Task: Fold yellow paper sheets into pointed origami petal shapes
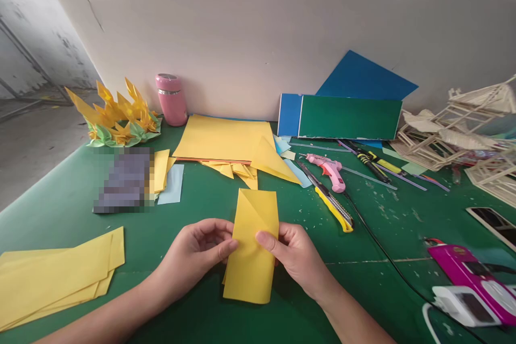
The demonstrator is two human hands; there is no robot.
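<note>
A folded yellow sheet of paper [250,269] is held upright just above the green table, between my two hands. My left hand [205,244] pinches its left edge, thumb in front and fingers curled behind. On the right side, the thumb of my right hand [296,252] presses on the front face while the other fingers go behind the paper. A diagonal crease crosses the upper part of the sheet. Beyond it lie yellow paper scraps [242,170] and a stack of large yellow sheets [226,137]. More folded yellow papers [60,277] lie at the left.
Right of my hands lie a yellow utility knife [332,207], a pink glue gun [328,169] with a trailing cord, and a magenta power strip [470,274]. Orange paper flowers [116,113], a pink flask [171,99] and a wooden stick model [451,123] stand at the back.
</note>
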